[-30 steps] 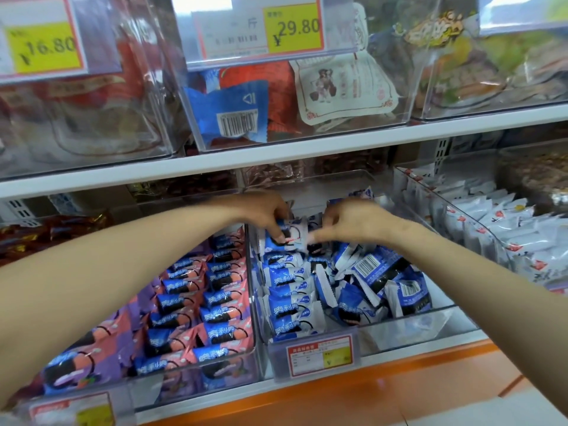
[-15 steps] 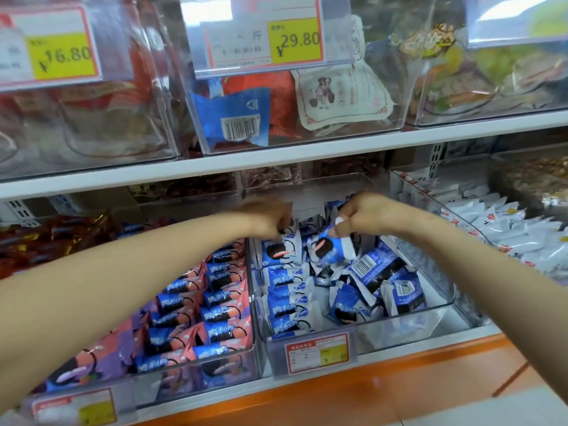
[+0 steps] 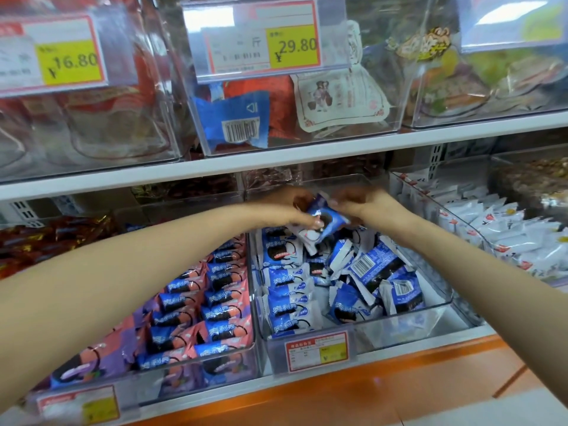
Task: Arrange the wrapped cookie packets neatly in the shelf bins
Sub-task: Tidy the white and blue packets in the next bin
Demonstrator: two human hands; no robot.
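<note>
Head view, single frame.

- Both forearms reach in from 7 and 4 o'clock and meet just above frame centre, over the far end of the middle bin [image 3: 399, 327].
- Left hand [image 3: 292, 207]: fingers curled, pinching the left end of a blue packet [image 3: 327, 214].
- Right hand [image 3: 365, 207]: fingers curled, clamped on the right end of the same packet. Some motion blur here, so the exact finger placement is unclear.
- The blue packet is held in the air between the two hands, tilted, above the bin's contents and not lying in them.
- Middle bin, clear plastic: a neat row [image 3: 289, 302] of blue-and-white packets runs front to back along its 9 o'clock side. A loose heap [image 3: 368, 272] of the same packets fills its 3 o'clock side, several turned barcode-up.
- Red-bordered bin label [image 3: 316, 350] on its front wall, at 6 o'clock.
- Left bin [image 3: 196, 373], at 8 o'clock: pink and purple packets [image 3: 221, 302] in ordered rows.
- Right bin, at 3 o'clock: white packets [image 3: 507, 238].
- White shelf board [image 3: 276, 161] crosses above the hands. Above it, at 12 o'clock, a price tag [image 3: 264, 38] reads 29.80; at 10 o'clock another tag [image 3: 70, 61] reads 16.80.
</note>
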